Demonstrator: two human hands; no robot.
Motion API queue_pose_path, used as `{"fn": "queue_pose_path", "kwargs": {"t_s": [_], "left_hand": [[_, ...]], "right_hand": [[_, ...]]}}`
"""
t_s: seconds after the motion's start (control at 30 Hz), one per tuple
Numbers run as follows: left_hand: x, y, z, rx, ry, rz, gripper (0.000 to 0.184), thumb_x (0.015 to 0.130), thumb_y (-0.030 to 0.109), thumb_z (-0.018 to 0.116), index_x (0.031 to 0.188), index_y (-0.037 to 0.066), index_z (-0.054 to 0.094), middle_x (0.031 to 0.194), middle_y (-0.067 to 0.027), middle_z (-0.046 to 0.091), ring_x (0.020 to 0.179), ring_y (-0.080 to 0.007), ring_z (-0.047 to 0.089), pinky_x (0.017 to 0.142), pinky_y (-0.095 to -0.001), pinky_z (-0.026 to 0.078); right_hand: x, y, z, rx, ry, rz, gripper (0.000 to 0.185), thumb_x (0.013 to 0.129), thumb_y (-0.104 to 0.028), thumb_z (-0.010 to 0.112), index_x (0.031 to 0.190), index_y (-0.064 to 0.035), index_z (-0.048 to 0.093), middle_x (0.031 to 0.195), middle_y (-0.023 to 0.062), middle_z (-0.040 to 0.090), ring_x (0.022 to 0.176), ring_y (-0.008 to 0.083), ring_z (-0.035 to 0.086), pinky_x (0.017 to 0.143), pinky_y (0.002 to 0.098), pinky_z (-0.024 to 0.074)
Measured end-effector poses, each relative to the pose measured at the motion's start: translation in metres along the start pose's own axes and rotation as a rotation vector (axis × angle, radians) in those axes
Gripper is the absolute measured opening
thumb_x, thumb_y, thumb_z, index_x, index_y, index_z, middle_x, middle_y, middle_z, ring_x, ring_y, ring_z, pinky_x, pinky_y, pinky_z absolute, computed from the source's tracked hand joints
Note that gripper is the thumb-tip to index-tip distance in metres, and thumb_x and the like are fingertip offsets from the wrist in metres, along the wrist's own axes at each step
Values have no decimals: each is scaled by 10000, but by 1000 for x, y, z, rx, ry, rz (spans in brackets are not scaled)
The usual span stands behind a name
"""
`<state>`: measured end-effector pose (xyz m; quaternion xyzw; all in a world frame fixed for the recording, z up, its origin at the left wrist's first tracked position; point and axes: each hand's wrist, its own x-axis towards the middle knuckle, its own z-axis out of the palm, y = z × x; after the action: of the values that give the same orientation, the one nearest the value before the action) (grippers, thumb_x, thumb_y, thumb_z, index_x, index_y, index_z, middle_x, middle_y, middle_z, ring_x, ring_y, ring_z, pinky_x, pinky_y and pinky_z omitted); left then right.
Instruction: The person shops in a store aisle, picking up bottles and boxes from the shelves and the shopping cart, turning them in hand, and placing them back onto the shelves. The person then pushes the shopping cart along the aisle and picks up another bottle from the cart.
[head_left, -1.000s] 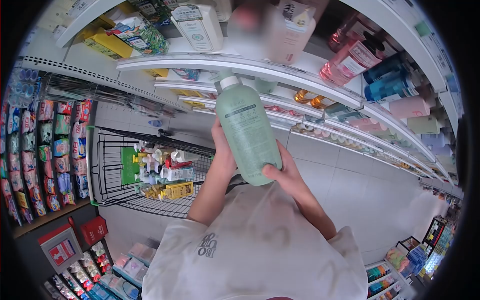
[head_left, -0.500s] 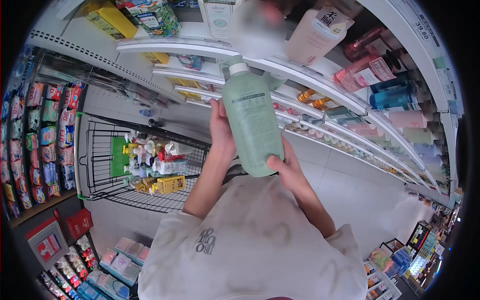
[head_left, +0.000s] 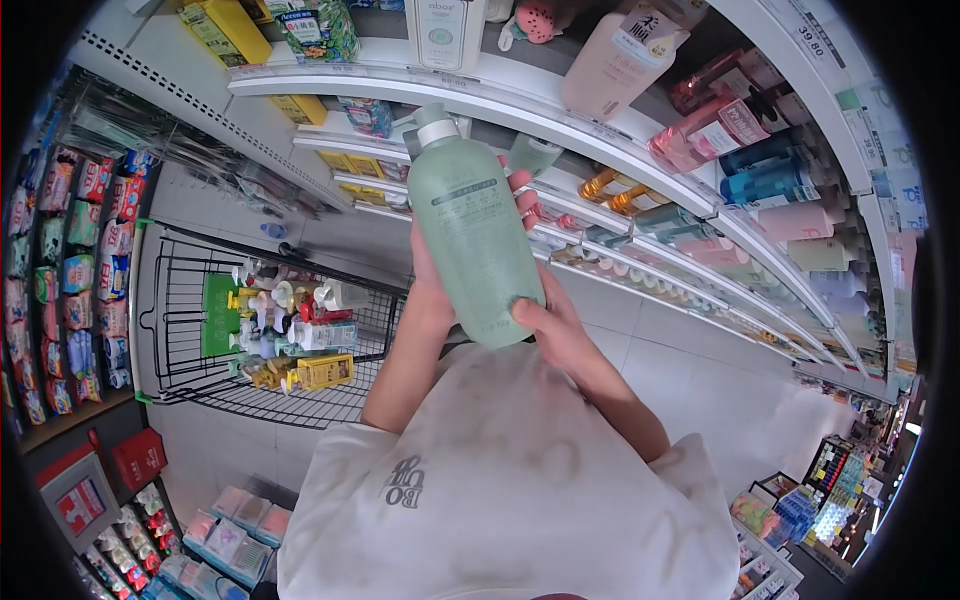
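Note:
A pale green pump bottle (head_left: 474,235) with a white collar is held up in front of my chest, leaning slightly to the left, with small print on the side facing me. My left hand (head_left: 425,262) is wrapped behind its left side, and its fingertips show past the right edge. Around the lower right of the bottle closes my right hand (head_left: 552,322), its thumb pressed on the front near the base. Most of the right fingers are hidden behind the bottle.
To the left stands a wire shopping cart (head_left: 270,395) with several pump bottles inside. White shelves (head_left: 560,130) ahead carry a large pink bottle (head_left: 620,65), yellow boxes (head_left: 225,35) and other bottles. Packaged goods hang on a rack (head_left: 85,260) at far left.
The bottle has shifted a little left. My left fingers now reach behind it to its right edge. A blurred pale shape before the top shelf is gone, and a red speckled item shows there.

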<state>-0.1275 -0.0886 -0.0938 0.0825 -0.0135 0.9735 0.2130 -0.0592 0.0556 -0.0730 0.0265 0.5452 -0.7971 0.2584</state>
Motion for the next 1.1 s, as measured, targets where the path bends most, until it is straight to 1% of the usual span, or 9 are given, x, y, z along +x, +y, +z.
{"fn": "queue_pose_path", "kwargs": {"t_s": [0.2, 0.27, 0.5, 0.57, 0.7, 0.77, 0.83, 0.93, 1.1], "left_hand": [[-11, -3, 1, 116, 281, 39, 707, 920, 588, 298, 1330, 22, 404, 1240, -191, 522, 1079, -299, 574, 929, -401, 481], [-14, 1, -14, 79, 117, 23, 646, 930, 462, 409, 1368, -9, 337, 1226, -191, 506, 1073, -312, 552, 941, -431, 469], [-18, -5, -15, 0, 59, 29, 635, 917, 466, 417, 1334, -11, 369, 1158, -181, 519, 1001, -290, 561, 891, -431, 482], [-18, -5, -16, 65, 137, 53, 770, 878, 661, 324, 1291, 19, 431, 1097, -167, 559, 961, -273, 591, 830, -432, 516], [-14, -4, -18, 186, 146, 71, 646, 927, 537, 375, 1292, 5, 417, 1141, -181, 540, 997, -283, 576, 851, -438, 496], [-7, -18, -15, 483, 592, 140, 628, 954, 538, 312, 1275, 12, 437, 1127, -164, 555, 974, -278, 588, 826, -424, 506], [-6, -37, 3, 708, 640, 104, 592, 983, 478, 309, 1333, 7, 387, 1233, -154, 510, 1077, -252, 542, 923, -371, 455], [-2, -57, 5, 1204, 337, 143, 684, 948, 275, 528, 1433, -22, 147, 1339, -173, 378, 1216, -215, 407, 974, -316, 381], [0, -69, 17, 1310, 141, -13, 811, 839, 144, 642, 1443, -18, 125, 1387, -194, 321, 1220, -272, 412, 948, -391, 422]], "right_hand": [[-2, 8, -4, -30, -62, -5, 929, 749, -430, 714, 1404, 50, 263, 1349, 128, 428, 1247, 197, 405, 1034, 331, 310], [-3, 1, 0, -64, -89, 16, 919, 756, -427, 706, 1402, 52, 263, 1348, 132, 427, 1247, 199, 404, 1032, 330, 311], [-6, 8, -7, -352, -118, -48, 691, 827, -248, 672, 1350, 30, 315, 1266, 160, 469, 1158, 212, 468, 979, 333, 375], [-6, 12, -8, -384, -69, -90, 716, 812, -243, 690, 1355, 25, 307, 1260, 164, 471, 1146, 215, 477, 975, 334, 378], [-8, 9, -14, -526, 55, -150, 788, 774, -243, 726, 1373, 11, 281, 1271, 166, 467, 1163, 222, 472, 981, 337, 375], [-2, 12, -16, -588, 91, -228, 810, 761, -245, 737, 1378, 8, 278, 1277, 158, 465, 1173, 224, 469, 981, 342, 377], [0, 15, -23, -656, 117, -315, 832, 748, -248, 748, 1383, 5, 274, 1283, 151, 463, 1183, 225, 466, 980, 346, 380], [-16, 30, -52, -31, 138, -86, 882, 692, -307, 785, 1379, -17, 315, 1260, 154, 490, 1137, 265, 515, 938, 391, 427], [-31, 24, -75, 566, -236, -6, 933, 625, -544, 765, 1311, -19, 413, 1132, 189, 554, 974, 313, 583, 768, 420, 500]]}}
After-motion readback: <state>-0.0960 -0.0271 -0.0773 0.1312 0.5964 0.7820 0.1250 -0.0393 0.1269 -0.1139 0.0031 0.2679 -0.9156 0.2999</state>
